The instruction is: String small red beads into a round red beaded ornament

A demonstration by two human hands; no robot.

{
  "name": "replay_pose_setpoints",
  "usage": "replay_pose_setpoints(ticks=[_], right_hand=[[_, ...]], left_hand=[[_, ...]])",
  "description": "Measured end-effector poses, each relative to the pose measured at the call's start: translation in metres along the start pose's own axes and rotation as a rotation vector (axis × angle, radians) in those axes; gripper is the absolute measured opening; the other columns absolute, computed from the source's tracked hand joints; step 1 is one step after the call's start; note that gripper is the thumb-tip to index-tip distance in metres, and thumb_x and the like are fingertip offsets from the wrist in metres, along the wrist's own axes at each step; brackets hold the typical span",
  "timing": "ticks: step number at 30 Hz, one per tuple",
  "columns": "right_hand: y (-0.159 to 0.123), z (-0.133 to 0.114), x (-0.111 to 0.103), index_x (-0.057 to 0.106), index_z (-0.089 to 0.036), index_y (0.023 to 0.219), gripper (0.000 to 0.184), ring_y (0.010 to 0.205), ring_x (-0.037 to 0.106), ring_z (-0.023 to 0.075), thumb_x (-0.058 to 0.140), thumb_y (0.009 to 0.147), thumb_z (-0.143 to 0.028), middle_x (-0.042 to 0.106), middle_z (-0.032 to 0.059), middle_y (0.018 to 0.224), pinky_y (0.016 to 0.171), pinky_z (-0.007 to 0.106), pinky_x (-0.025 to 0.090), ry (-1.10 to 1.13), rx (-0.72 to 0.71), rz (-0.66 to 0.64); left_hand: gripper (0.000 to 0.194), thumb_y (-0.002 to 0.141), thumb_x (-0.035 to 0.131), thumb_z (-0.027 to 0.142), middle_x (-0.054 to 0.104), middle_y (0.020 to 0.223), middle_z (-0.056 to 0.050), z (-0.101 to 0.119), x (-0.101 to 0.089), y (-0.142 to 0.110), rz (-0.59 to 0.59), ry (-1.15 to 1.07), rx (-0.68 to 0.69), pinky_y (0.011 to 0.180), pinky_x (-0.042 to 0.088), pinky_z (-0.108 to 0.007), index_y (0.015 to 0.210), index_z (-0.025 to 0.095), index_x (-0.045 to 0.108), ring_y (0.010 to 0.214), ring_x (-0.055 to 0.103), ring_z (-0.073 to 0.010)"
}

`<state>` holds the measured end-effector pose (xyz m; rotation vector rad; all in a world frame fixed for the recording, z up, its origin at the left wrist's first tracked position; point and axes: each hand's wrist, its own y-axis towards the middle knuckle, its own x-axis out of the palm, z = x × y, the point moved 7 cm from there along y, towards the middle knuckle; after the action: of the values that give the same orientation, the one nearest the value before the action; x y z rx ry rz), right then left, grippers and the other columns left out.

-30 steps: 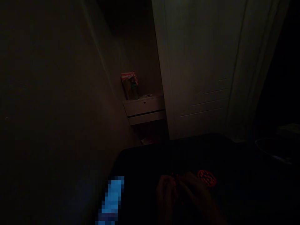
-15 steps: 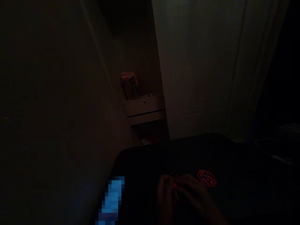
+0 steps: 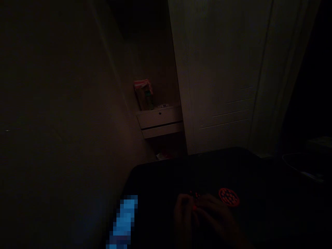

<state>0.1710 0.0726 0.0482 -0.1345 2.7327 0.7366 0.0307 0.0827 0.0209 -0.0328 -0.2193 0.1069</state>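
In the dim light my left hand (image 3: 183, 211) and my right hand (image 3: 216, 212) meet low in the view over a dark surface (image 3: 160, 186). Their fingertips pinch together around a small red piece (image 3: 194, 206), mostly covered by the fingers; its kind cannot be made out. Just beyond the fingertips lie several tiny red bits (image 3: 196, 194). To the right of my right hand rests a round orange-red rimmed piece (image 3: 229, 197) with orange spots inside its ring, touched by neither hand.
A bright blue pixelated patch (image 3: 123, 221) is at the lower left. Behind stands a pale cabinet door (image 3: 218, 76), beside a recess with drawers (image 3: 160, 119) and a red-topped packet (image 3: 142, 93). A thin pale cable (image 3: 293, 165) lies at the right.
Both hands stay in nearly the same place, with small finger movements around the red piece. The fingertips have closed nearer together. The round piece has not moved.
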Motion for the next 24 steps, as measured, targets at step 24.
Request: replay_pose_setpoints(ticks=[24], right_hand=[[0.002,0.005,0.006,0.059,-0.023,0.085,0.015,0.076,0.063,0.0189,0.05,0.096,-0.028,0.064,0.0028,0.084,0.07,0.029,0.052,0.006,0.067,-0.003]], left_hand=[[0.049,0.07,0.078,0.061,0.055,0.051,0.006,-0.004,0.006,0.005,-0.127,0.013,-0.005,0.04,0.031,-0.017,0.085,0.017,0.061,0.041,0.043,-0.0067]])
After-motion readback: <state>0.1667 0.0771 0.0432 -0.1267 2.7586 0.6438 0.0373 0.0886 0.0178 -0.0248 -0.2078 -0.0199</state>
